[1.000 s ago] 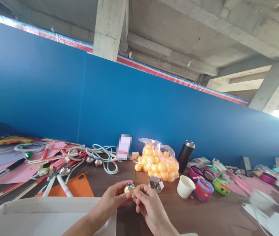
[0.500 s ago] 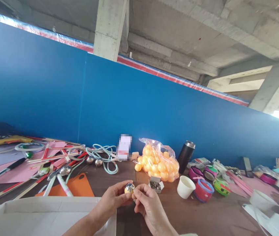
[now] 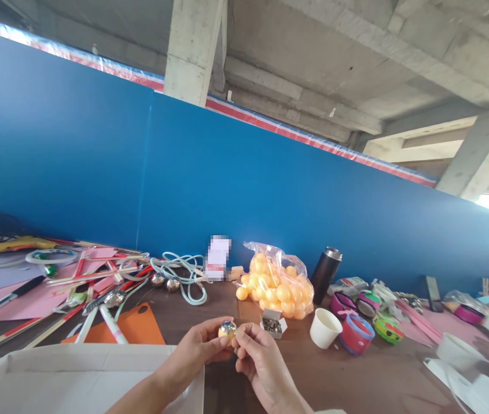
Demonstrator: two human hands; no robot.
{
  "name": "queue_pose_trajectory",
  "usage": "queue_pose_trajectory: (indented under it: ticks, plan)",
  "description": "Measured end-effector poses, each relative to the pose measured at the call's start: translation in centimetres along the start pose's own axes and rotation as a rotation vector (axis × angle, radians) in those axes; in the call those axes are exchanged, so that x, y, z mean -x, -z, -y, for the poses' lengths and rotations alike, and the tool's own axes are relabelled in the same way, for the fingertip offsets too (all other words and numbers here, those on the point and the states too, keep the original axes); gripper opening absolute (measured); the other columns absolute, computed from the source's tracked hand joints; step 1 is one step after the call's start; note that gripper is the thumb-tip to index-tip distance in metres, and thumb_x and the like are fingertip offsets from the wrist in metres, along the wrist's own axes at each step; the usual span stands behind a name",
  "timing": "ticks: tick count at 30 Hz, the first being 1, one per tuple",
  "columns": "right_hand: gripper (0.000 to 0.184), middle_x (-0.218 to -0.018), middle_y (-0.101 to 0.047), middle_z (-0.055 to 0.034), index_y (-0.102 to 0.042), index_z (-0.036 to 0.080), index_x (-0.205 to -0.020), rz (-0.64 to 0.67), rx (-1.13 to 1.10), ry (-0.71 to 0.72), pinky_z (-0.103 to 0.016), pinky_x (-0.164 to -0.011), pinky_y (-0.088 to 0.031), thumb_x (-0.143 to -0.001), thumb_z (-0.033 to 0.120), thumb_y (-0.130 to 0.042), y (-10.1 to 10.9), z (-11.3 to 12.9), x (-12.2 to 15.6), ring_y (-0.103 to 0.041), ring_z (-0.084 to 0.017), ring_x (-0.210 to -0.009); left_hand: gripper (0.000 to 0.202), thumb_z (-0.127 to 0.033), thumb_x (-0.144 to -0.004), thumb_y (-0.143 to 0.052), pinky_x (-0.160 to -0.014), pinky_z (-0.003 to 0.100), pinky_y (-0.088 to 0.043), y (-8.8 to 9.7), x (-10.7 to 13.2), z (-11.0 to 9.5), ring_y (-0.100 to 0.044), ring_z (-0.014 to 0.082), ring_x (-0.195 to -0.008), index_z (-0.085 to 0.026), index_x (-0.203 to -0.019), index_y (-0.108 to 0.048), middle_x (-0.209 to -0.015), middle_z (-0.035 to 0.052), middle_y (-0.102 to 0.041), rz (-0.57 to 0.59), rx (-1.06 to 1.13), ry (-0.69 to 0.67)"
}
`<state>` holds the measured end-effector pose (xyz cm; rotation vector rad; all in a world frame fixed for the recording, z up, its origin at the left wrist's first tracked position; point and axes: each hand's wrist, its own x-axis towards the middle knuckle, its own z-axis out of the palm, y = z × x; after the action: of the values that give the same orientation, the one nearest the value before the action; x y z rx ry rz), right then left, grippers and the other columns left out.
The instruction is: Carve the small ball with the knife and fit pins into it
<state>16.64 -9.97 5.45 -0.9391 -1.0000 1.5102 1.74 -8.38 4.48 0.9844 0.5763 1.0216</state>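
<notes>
My left hand (image 3: 192,352) pinches a small ball (image 3: 227,329), orange below and shiny silver on top, above the brown table (image 3: 356,379). My right hand (image 3: 261,362) is closed beside it, its fingertips touching the ball's right side; whether they also hold something small I cannot tell. Just behind the hands lies a small open box of metal pins (image 3: 273,323). A clear plastic bag of orange balls (image 3: 279,284) stands further back.
A white cardboard box (image 3: 72,374) lies at the lower left, an orange sheet (image 3: 136,328) behind it. Sticks, pens, pink paper and silver balls (image 3: 164,282) clutter the left. A white paper cup (image 3: 325,326), tape rolls (image 3: 357,333) and a black flask (image 3: 325,273) stand to the right.
</notes>
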Motion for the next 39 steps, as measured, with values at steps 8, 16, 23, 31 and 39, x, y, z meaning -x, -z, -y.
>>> queue_pose_trajectory:
  ticks: [8, 16, 23, 31, 39]
  plan:
    - [0.021, -0.064, -0.05, 0.0027, -0.054, 0.014, -0.068, 0.083, -0.102, 0.004, -0.012, -0.044, -0.039, -0.077, 0.031, -0.065, 0.18, -0.05, 0.04, -0.038, -0.002, -0.048, 0.047, -0.032, -0.063, -0.072, -0.086, 0.04, -0.044, -0.09, 0.12, -0.31, -0.061, 0.0219, -0.089, -0.015, -0.106, -0.06, -0.094, 0.0092, -0.066, 0.007, 0.05, 0.001]
    - [0.021, -0.065, -0.051, 0.0025, -0.054, 0.014, -0.069, 0.091, -0.102, 0.011, -0.012, -0.044, -0.039, -0.078, 0.031, -0.063, 0.22, -0.06, -0.02, -0.038, -0.002, -0.047, 0.047, -0.03, -0.063, -0.072, -0.087, 0.04, -0.043, 0.06, 0.02, -0.11, -0.062, 0.0221, -0.089, -0.016, -0.106, -0.06, -0.094, 0.0091, -0.066, 0.014, 0.085, 0.0]
    - [0.022, -0.065, -0.05, 0.003, -0.053, 0.015, -0.069, 0.098, -0.084, 0.027, -0.013, -0.045, -0.039, -0.077, 0.032, -0.063, 0.09, 0.11, 0.09, -0.038, -0.002, -0.047, 0.044, -0.025, -0.068, -0.069, -0.089, 0.04, -0.043, 0.35, -0.03, -0.05, -0.061, 0.0215, -0.092, -0.017, -0.11, -0.059, -0.098, 0.0087, -0.065, 0.063, 0.1, -0.007]
    - [0.02, -0.068, -0.056, 0.0019, -0.051, 0.017, -0.075, 0.103, 0.03, 0.126, -0.018, -0.046, -0.039, -0.078, 0.032, -0.062, -0.11, 0.39, 0.37, -0.042, -0.004, -0.048, 0.044, -0.018, -0.069, -0.067, -0.09, 0.04, -0.042, 0.3, 0.16, -0.36, -0.06, 0.0206, -0.093, -0.019, -0.112, -0.057, -0.101, 0.0082, -0.066, 0.127, 0.143, -0.062]
    - [0.02, -0.069, -0.055, 0.0025, -0.048, 0.017, -0.076, 0.13, 0.112, 0.17, -0.019, -0.046, -0.038, -0.081, 0.032, -0.059, 0.08, 0.38, 0.35, -0.042, -0.004, -0.047, 0.047, -0.014, -0.067, -0.069, -0.088, 0.035, -0.042, 0.44, 0.17, -0.51, -0.06, 0.018, -0.089, -0.02, -0.112, -0.057, -0.099, 0.0071, -0.067, 0.117, 0.11, -0.088]
